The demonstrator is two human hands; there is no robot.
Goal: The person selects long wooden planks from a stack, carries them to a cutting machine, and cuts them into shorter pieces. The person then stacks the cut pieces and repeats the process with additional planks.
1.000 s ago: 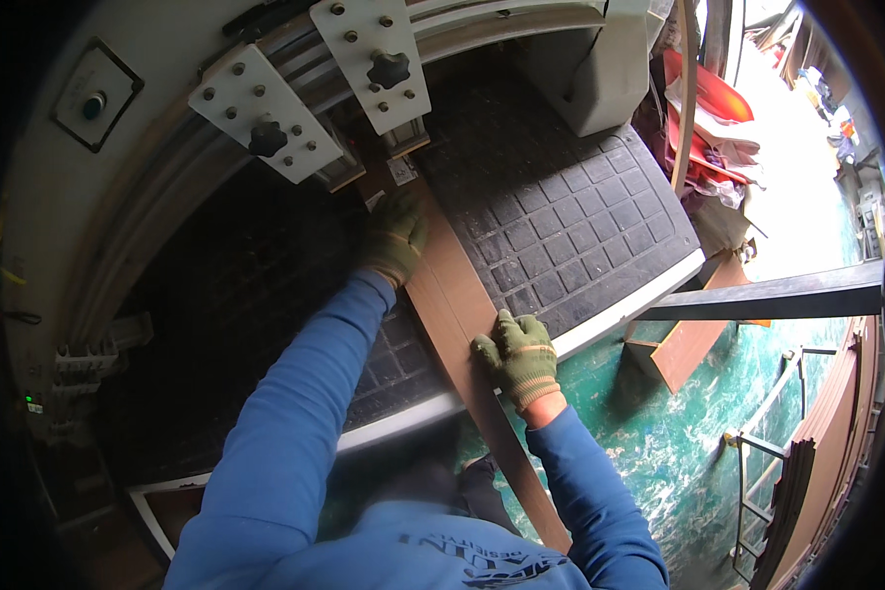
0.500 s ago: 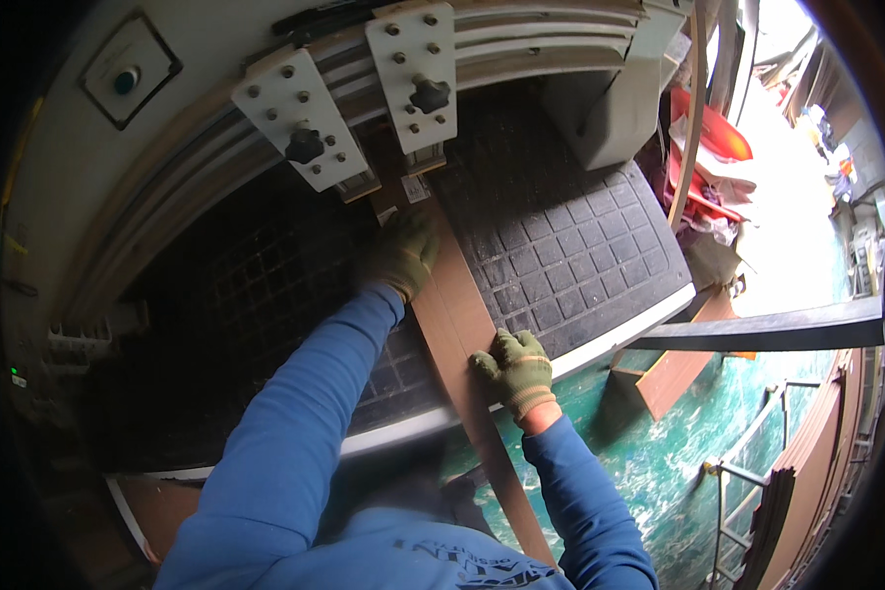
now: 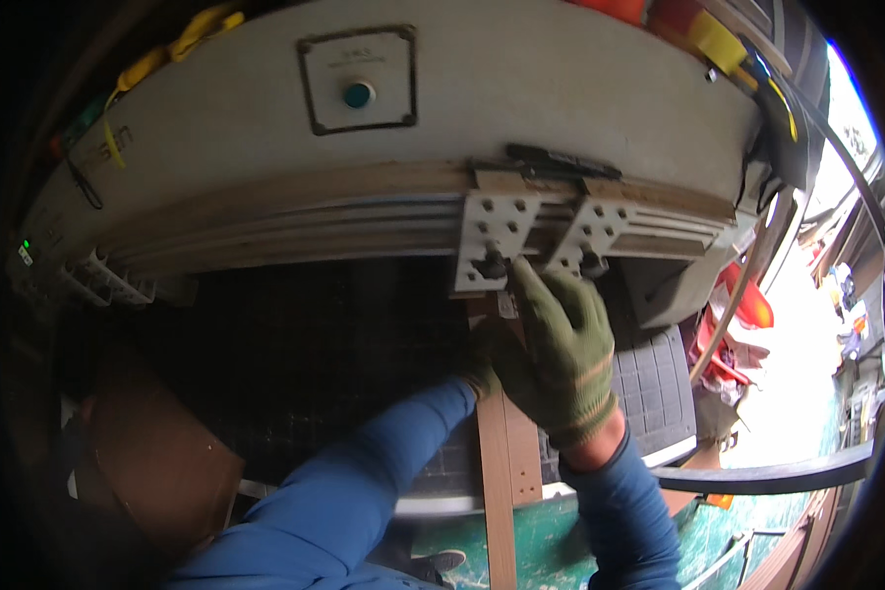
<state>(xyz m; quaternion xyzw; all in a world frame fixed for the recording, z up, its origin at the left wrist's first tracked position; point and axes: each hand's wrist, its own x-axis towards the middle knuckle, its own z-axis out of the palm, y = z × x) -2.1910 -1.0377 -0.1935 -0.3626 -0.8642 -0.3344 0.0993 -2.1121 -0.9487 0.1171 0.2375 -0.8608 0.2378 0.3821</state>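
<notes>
Long brown boards lie on the dark ribbed machine table (image 3: 344,393). A narrow strip (image 3: 499,511) runs toward me past the table's front edge, beside a shorter board (image 3: 524,457) with small holes near its end. My left hand (image 3: 482,359), in a green glove, is at the boards below the clamp plates; shadow and my right hand hide its fingers. My right hand (image 3: 565,359), also gloved, is raised above the boards. Its fingers are apart and hold nothing visible; the index finger points at the black knob (image 3: 494,264) on the left white clamp plate (image 3: 497,216). Contact there is unclear.
The second white clamp plate (image 3: 600,221) sits on the same rail (image 3: 315,231). Above, the machine's grey housing carries a green button (image 3: 358,94). A dark curved bar (image 3: 777,477) crosses at right, and a brown panel (image 3: 167,452) stands at left.
My right hand has left the board near the table's front edge and risen toward the clamp knob. My left hand stays by the boards. The view has swung up and left.
</notes>
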